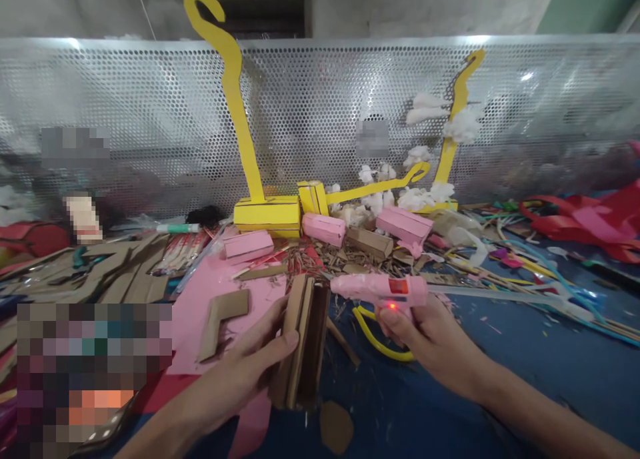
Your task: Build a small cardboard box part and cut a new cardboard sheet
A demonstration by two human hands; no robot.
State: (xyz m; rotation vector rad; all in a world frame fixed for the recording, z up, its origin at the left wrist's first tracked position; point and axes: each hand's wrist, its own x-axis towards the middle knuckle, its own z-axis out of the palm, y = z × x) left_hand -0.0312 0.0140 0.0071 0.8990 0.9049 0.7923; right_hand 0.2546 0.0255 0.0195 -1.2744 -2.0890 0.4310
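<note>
My left hand (273, 352) grips an open-sided brown cardboard box (314, 352), thumb on its near edge and the hollow side facing right. My right hand (415, 322) is wrapped round a pink glue gun (370, 287) with a small red light lit. The gun's nozzle points left, right by the top end of the box; whether it touches cannot be made out. A clear glue stick (500, 295) juts from the back of the gun. Below the gun lies a yellow curved loop (383, 345) on the blue table.
Behind stand yellow hooked cardboard pieces on yellow bases (267, 213), one dressed with white fluff. Pink boxes (404, 225) and cardboard scraps lie before them. Pink paper (187, 332) and an L-shaped cardboard piece (220, 319) are at left, red ribbon (590, 219) at right. A perforated metal panel (310, 105) bounds the back.
</note>
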